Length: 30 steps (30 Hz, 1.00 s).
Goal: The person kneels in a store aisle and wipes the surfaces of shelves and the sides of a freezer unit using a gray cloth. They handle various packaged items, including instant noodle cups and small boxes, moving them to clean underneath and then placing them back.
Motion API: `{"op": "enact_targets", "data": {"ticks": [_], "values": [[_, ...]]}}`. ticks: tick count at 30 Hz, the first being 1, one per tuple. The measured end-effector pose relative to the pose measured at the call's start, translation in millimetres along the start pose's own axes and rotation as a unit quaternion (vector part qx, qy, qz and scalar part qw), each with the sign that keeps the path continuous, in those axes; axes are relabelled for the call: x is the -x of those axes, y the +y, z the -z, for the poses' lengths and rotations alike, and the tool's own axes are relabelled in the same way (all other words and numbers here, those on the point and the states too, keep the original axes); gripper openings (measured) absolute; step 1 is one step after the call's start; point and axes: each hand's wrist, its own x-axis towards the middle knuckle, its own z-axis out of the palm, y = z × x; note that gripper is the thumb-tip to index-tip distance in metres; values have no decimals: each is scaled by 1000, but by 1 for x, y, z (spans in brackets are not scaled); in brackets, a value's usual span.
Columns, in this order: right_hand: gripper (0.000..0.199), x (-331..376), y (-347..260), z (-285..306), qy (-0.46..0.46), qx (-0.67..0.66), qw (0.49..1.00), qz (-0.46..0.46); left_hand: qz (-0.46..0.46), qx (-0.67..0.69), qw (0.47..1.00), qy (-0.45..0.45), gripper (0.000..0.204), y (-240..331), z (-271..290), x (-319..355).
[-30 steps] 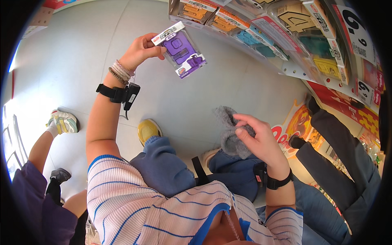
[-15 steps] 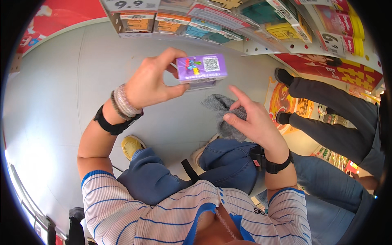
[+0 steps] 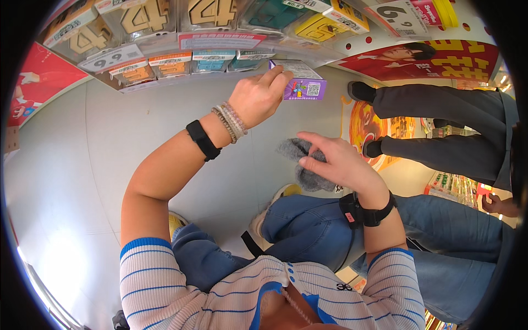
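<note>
My left hand (image 3: 258, 98) reaches up to the shelf front with its fingers closed on one end of a small purple box (image 3: 304, 89). The box has a colourful picture and a square code on the side toward me, and its far part lies at the lower shelf's right end. Whether it rests on the shelf, I cannot tell. Lower and to the right, my right hand (image 3: 342, 158) grips a crumpled grey cloth (image 3: 312, 175), which hangs below the fingers. The index finger points out to the left, above the cloth.
Boxed gold, teal and yellow number-shaped items (image 3: 212, 13) fill the upper shelf; smaller orange and blue packs (image 3: 171, 67) line the lower one. A price card (image 3: 395, 16) juts out at upper right. Another person's dark-trousered legs (image 3: 440, 104) stand at right on a floor poster.
My left hand has moved up and right with the purple box, from open air to the shelf. The shelf fills more of the view. My right hand still holds the cloth.
</note>
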Motion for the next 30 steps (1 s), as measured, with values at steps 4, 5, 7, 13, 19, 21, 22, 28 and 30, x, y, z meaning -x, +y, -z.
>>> {"op": "enact_targets", "data": {"ticks": [4,5,7,13,19,21,22,28,30], "values": [[48,4,5,0,-20,0,1000,-7,25,3,1000,5,43,-5,-19,-9],[49,5,4,1,-24,7,1000,-5,31,1,1000,2,43,-6,-22,-10],[49,7,5,1,-30,0,1000,0,47,-15,999,-3,45,-8,-30,-12],[46,3,18,0,-12,-51,999,-5,66,-67,995,-25,47,-22,-48,-8],[41,-32,77,12,78,-254,962,-65,93,-80,991,-51,48,-36,-62,-7],[43,-50,89,11,106,-321,937,-84,95,-77,991,-55,48,-38,-63,-7],[44,-58,92,9,122,-317,937,-84,96,-78,991,-53,48,-37,-64,-8],[53,-104,89,-19,225,-209,949,-76,95,-95,990,-37,45,-36,-64,-8],[55,-115,89,-25,246,-184,949,-67,86,-103,991,-27,44,-36,-63,-9]]}}
